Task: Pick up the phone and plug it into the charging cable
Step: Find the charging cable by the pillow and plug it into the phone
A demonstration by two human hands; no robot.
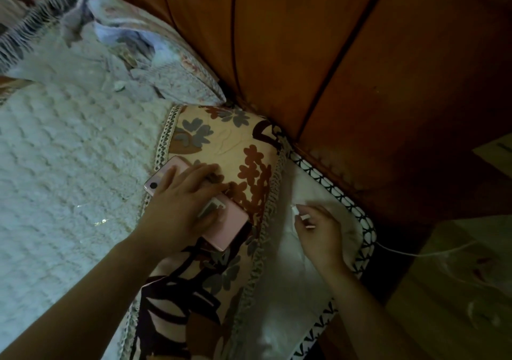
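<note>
Left hand lay clamped across pink phone on floral pillow; long axis ran diagonally, lower end nearest right hand, which pinched white cable plug just beside.

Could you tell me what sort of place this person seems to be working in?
Most likely a bedroom, at the head of a bed: a white tufted bedspread, a floral-patterned fringed pillow and a reddish-brown wooden panelled headboard fill the view.
</note>
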